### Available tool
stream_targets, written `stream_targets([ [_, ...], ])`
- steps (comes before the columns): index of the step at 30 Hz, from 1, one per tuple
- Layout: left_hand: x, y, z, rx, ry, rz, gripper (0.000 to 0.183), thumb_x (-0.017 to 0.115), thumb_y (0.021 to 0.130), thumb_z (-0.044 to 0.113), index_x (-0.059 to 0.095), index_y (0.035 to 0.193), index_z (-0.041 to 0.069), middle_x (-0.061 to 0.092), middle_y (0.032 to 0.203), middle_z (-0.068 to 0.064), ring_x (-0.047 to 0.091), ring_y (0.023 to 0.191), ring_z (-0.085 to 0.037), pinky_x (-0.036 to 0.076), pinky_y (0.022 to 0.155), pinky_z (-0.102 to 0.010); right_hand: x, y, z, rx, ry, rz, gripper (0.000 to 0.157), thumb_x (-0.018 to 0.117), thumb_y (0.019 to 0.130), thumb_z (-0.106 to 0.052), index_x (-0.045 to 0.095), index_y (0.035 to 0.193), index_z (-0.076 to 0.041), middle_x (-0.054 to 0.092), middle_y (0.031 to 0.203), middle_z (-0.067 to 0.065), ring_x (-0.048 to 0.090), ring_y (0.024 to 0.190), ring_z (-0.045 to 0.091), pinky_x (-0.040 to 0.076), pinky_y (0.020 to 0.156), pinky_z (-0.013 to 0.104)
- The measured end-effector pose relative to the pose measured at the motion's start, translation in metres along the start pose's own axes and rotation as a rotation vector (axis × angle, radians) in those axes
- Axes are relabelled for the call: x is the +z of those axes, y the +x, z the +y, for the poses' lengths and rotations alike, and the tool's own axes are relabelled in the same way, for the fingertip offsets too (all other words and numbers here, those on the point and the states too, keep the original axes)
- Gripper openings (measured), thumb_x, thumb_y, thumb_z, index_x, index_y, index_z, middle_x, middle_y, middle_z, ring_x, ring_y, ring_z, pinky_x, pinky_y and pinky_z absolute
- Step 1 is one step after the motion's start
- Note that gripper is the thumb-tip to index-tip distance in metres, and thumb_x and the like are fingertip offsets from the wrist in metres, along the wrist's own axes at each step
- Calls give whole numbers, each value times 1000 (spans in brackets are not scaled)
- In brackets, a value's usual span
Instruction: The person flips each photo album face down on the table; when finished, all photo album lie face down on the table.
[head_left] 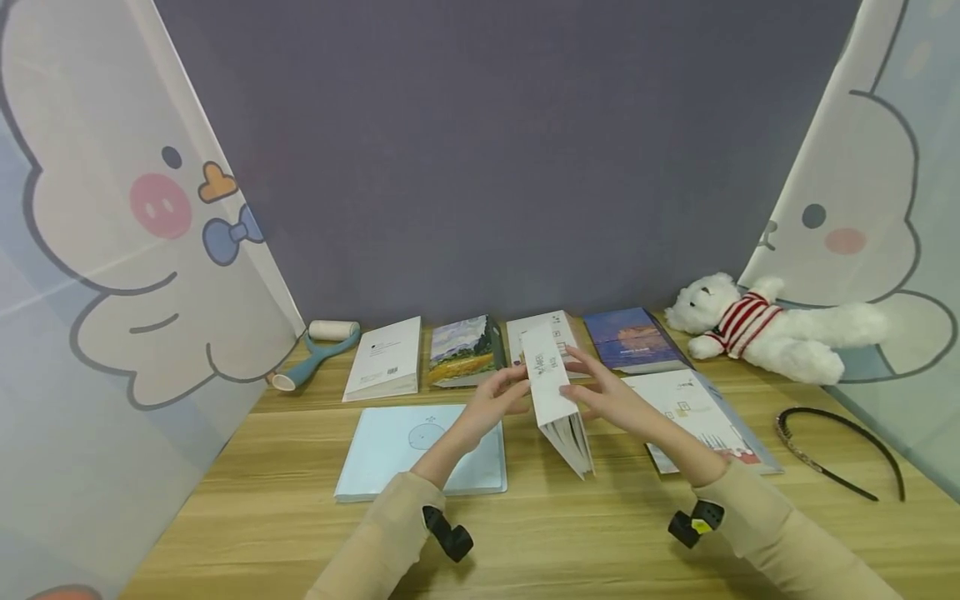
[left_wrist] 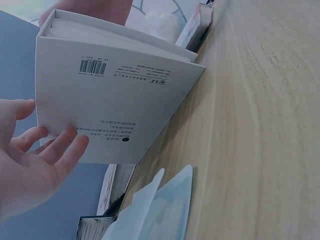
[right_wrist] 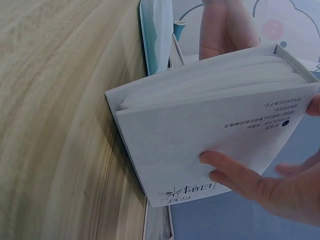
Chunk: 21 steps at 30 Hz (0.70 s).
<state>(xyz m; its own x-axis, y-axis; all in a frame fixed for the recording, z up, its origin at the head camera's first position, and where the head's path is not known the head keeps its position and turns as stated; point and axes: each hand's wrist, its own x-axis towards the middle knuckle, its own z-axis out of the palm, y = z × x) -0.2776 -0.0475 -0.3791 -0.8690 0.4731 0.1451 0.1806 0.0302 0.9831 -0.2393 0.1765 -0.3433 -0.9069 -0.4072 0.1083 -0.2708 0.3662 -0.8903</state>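
A thick white book [head_left: 551, 375] stands spine up between my two hands, its cover edges down at the wooden table and its pages slightly fanned. My left hand [head_left: 487, 408] holds it from the left, fingertips [left_wrist: 80, 145] on the barcode cover and thumb near the spine. From the right, my right hand [head_left: 611, 396] grips the other cover, which carries black lettering. In the right wrist view two fingers [right_wrist: 225, 167] lie on that cover. A light blue notebook [head_left: 367, 467] lies left of the book, and a white illustrated book [head_left: 678, 400] lies to its right.
Along the back lie a white book [head_left: 386, 354], a landscape-cover book [head_left: 465, 350], another white book [head_left: 536, 325] and a purple-blue book [head_left: 633, 337]. A blue-handled lint roller [head_left: 318, 354] is at back left. At right are a white plush bear [head_left: 787, 333] and a black headband [head_left: 847, 433].
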Motion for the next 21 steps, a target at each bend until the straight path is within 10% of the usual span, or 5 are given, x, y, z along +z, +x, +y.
stream_targets([
  [21,8,4,-12,-2,110,-109,43,47,100,20,42,142,14,47,142,-9,55,120,-26,51,93,-41,-10,-5,12,36,38,31,54,43,100,-36,23,146,-19,20,148,23,30,131,49,49,85,55],
])
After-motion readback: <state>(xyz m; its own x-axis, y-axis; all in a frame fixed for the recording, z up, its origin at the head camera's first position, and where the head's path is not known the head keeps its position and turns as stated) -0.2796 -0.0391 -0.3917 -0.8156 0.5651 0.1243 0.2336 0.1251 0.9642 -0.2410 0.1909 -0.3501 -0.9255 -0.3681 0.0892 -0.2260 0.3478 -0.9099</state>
